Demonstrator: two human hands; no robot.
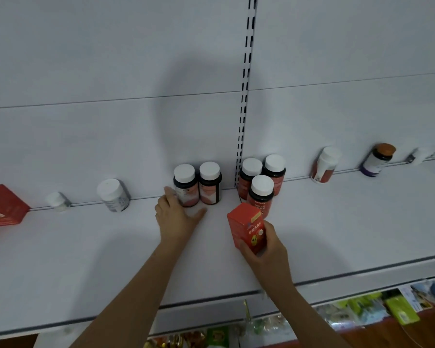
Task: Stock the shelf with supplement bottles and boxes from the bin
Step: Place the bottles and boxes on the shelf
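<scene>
Several bottles [210,183] already on shelf [337,222]. Right hand [266,247] gripping red box [248,229], unplaced; left hand [177,214] spread flat, touching dark bottle [185,185].

A red carton [3,205] at the far left of the shelf [86,247] is cut off by the frame's edge. The right hand [264,247] covers the lower corner of a red box [248,228], whose print is too small to read. That box hides the foot of the nearest dark bottle [261,194]. Packets [362,310] on the tier below are blurred, as is a small white item [418,155] at far right.
</scene>
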